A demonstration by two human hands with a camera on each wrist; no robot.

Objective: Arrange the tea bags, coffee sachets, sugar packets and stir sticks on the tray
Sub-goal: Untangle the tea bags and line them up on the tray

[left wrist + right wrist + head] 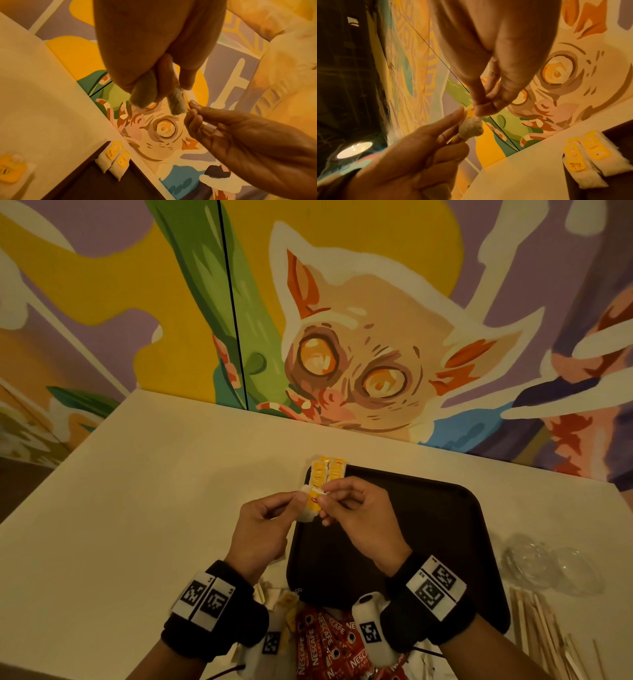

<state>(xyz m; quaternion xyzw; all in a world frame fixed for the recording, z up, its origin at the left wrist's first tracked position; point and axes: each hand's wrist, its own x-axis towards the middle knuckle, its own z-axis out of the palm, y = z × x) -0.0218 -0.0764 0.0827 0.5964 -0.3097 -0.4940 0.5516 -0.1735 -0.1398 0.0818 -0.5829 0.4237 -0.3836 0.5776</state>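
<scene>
Both hands hold one white tea bag (312, 506) with a yellow tag, above the left edge of the dark tray (428, 542). My left hand (297, 497) pinches the bag's pouch (177, 106) between thumb and fingers. My right hand (324, 502) pinches its yellow tag end (471, 108). A few more tea bags (327, 472) lie side by side in the tray's far left corner, also seen in the left wrist view (113, 159) and the right wrist view (587, 159). Red coffee sachets (322, 645) lie heaped at the near edge. Wooden stir sticks (541, 628) lie right of the tray.
Crumpled clear plastic (548, 566) sits on the table right of the tray. Small pale packets (275, 597) lie under my left wrist. Another tea bag (12, 170) rests on the white table (137, 491). A painted wall (342, 337) stands right behind the table.
</scene>
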